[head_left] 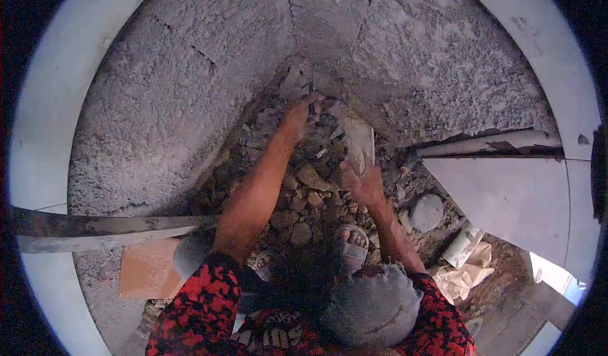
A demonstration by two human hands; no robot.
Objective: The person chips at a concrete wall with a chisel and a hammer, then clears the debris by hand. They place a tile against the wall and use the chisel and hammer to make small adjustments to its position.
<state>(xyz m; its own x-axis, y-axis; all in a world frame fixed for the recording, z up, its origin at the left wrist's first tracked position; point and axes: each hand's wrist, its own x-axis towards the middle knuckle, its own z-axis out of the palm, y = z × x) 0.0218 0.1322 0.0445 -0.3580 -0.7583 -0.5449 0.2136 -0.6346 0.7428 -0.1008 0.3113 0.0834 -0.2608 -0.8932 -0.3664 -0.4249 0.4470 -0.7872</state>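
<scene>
I am squatting over a heap of broken rubble [304, 197] at the foot of a rough grey plastered wall [190, 90]. My left hand [299, 116] reaches far forward to the base of the wall, its fingers curled onto a small chunk of debris [318, 104]. My right hand [366, 182] is closer to me and grips the lower end of a flat, pale shard of concrete [358, 139] that stands tilted above the heap.
A white pipe [487, 144] and a white panel [506, 197] lie to the right, with a round stone [426, 211] and crumpled cloth [465, 273] below them. A long grey board [95, 229] and an orange tile [149, 268] lie left. My sandalled foot [352, 242] rests on the rubble.
</scene>
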